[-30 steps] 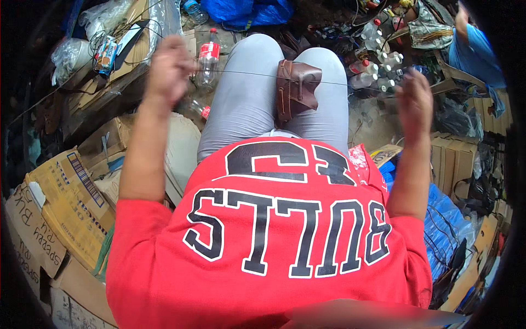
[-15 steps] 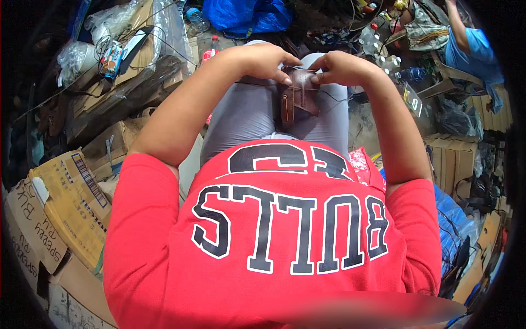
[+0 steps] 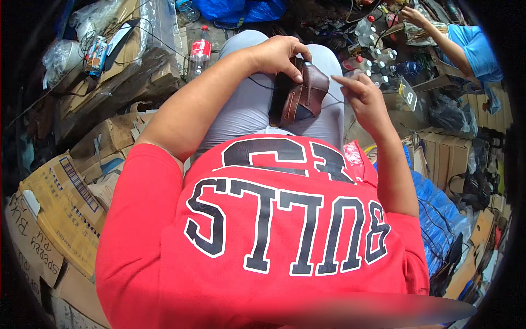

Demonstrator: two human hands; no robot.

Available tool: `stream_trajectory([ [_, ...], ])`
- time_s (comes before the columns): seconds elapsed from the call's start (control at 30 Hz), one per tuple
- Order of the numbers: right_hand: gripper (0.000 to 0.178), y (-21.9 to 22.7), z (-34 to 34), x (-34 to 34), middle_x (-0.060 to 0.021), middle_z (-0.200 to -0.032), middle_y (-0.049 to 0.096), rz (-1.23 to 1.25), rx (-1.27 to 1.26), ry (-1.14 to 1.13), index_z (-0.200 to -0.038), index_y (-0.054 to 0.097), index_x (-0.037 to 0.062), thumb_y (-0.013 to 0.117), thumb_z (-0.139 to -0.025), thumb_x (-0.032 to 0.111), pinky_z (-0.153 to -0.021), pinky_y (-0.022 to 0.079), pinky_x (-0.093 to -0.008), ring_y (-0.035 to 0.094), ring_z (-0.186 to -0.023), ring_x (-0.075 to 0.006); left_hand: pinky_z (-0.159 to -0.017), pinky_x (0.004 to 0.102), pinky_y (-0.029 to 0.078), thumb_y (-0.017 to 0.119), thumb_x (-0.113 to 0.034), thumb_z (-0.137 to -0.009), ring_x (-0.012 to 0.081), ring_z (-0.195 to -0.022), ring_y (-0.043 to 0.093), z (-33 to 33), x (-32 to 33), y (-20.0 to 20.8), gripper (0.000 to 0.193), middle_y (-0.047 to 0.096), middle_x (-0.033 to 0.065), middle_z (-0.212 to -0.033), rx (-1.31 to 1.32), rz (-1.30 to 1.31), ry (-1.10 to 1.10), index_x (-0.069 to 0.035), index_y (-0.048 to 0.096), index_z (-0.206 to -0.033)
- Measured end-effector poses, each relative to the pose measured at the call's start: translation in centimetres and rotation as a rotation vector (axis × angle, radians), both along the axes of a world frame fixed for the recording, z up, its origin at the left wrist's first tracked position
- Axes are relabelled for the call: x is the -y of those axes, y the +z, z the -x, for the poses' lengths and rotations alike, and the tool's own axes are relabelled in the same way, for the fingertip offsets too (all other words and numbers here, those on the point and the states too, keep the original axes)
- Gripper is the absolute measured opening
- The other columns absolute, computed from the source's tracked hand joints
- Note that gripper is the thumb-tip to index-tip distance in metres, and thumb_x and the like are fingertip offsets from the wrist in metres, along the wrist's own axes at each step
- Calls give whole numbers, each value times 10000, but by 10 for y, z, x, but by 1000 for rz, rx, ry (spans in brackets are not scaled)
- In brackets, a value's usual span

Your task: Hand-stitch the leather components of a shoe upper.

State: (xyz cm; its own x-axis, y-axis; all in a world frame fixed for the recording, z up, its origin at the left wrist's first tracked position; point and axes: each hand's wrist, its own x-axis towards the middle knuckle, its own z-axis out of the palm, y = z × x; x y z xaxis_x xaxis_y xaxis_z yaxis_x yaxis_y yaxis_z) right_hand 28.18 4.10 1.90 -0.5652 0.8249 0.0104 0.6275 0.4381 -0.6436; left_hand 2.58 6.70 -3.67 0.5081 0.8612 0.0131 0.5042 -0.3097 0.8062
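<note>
A brown leather shoe [image 3: 309, 90] with a tan lace along its side rests between my knees, on my grey trousers [image 3: 235, 109]. My left hand [image 3: 280, 56] grips its far left part, thumb on the leather. To the right of the shoe and apart from it, my right hand [image 3: 362, 98] is raised with its fingers drawn together, the index pointing left. Whatever it pinches is too small and blurred to make out. A thin dark thread passes beside the shoe, near the right hand.
A red-capped bottle [image 3: 200, 50] stands beyond my left knee. Several more bottles [image 3: 378, 60] cluster at the far right, near another person's arm [image 3: 449, 46] in a blue sleeve. Cardboard boxes [image 3: 66, 203] flank my left side; blue plastic sheeting [image 3: 433, 219] lies on my right.
My right hand has left the shoe and moved right and nearer to me. The shoe has turned, showing more of its side, with my left hand still on it.
</note>
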Motion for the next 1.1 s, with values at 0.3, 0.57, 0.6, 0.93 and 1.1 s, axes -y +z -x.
stream_trajectory([
  [0.3,90,0,10,4,-84,-688,616,-197,5,93,-807,696,82,680,-738,137,-593,450,-334,598,-634,-233,-794,299,420,807,-189,-606,200,-897,514,1,2,10,513,512,67,-926,-2,65,-28,-74,630,-1073],
  [0.57,94,11,22,1,-104,-703,618,-82,35,93,-812,702,74,663,-744,126,-580,469,-328,608,-613,-238,-788,305,424,805,-207,-608,212,-885,526,0,2,8,517,530,73,-915,-17,53,-14,-74,631,-1077],
  [0.6,94,13,23,0,-104,-703,618,-81,36,93,-812,702,74,663,-744,126,-580,469,-328,608,-613,-238,-787,305,425,805,-211,-608,213,-882,529,0,2,8,518,533,73,-910,-17,51,-12,-73,632,-1077],
  [0.93,106,15,31,-10,-107,-746,620,-7,87,188,-832,695,46,659,-736,74,-671,487,-286,627,-678,-219,-781,300,429,812,-206,-597,211,-874,534,1,2,7,493,539,71,-901,-20,16,-23,-83,645,-1044],
  [1.1,134,-5,19,-33,-46,-844,605,361,-117,193,-895,693,50,642,-776,16,-738,476,-258,615,-764,-145,-764,302,431,813,-179,-580,204,-857,532,2,-2,1,487,537,66,-878,35,24,-41,-91,650,-1031],
])
